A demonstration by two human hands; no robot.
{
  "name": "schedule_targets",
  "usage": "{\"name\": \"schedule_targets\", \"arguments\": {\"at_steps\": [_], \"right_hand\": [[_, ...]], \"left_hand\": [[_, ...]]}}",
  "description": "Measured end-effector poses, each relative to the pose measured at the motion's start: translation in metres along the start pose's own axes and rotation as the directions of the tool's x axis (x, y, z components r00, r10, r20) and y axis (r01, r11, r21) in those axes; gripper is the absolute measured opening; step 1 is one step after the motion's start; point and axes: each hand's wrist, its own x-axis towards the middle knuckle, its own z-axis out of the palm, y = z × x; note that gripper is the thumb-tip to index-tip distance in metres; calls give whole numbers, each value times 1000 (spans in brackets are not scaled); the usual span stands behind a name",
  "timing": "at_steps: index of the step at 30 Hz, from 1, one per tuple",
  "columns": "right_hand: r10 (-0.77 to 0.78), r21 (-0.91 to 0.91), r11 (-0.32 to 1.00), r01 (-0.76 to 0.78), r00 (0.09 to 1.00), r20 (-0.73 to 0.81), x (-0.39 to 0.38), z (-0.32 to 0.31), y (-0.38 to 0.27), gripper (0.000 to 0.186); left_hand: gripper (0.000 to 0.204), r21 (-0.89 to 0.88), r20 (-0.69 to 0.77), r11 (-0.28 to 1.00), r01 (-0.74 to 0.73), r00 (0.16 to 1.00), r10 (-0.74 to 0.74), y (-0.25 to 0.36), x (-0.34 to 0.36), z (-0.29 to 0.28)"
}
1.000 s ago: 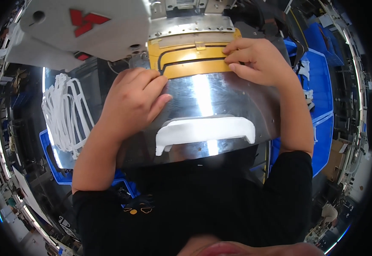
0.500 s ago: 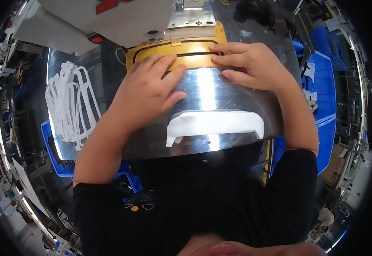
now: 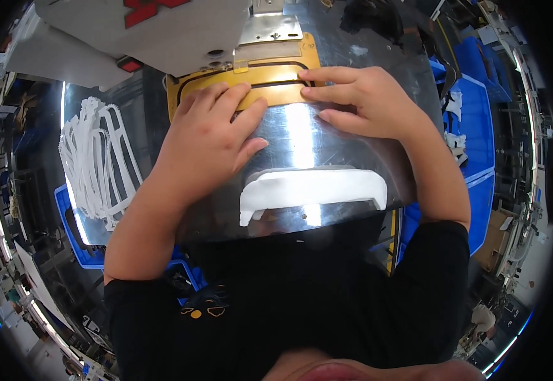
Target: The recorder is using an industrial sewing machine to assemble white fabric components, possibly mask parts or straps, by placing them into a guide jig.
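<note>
A yellow flat plate point(image 3: 270, 95) with dark curved slots lies on the shiny metal table, its far side below the sewing machine's head. The fingers of my left hand point(image 3: 210, 130) rest spread on the plate's left part, thumb out over the table. On the plate's right end lie the stretched fingertips of my right hand point(image 3: 368, 101), its thumb just off the near edge. Neither hand grips anything. A small clear yellowish tab point(image 3: 241, 65) shows at the far slot. Closer to me, a stack of white curved strip-like pieces point(image 3: 314, 188) lies on the table.
The pale sewing machine point(image 3: 181, 38) stands at the far left, over the plate. A bundle of white looped pieces point(image 3: 98, 159) lies at the left table edge. Blue bins point(image 3: 479, 133) stand at the right, another blue bin point(image 3: 76, 247) at the lower left.
The view has shifted slightly, so most things appear further left. Both hands keep to the same parts of the yellow plate. The white stack lies unmoved.
</note>
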Motion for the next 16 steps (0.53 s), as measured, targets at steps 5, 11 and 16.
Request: {"name": "schedule_targets", "arguments": {"at_steps": [5, 11, 16], "right_hand": [[-7, 27, 1000, 6, 1000, 10, -1, 2, 1, 34], [-8, 55, 998, 10, 999, -37, -1, -1, 0, 29], [-55, -75, 996, 52, 998, -32, 0, -6, 0, 31]], "left_hand": [[50, -2, 19, 999, 37, 999, -37, 3, -1, 1], [50, -4, 15, 1000, 9, 1000, -9, 6, 2, 3], [47, -49, 20, 999, -23, 1000, 24, 6, 5, 3]]}}
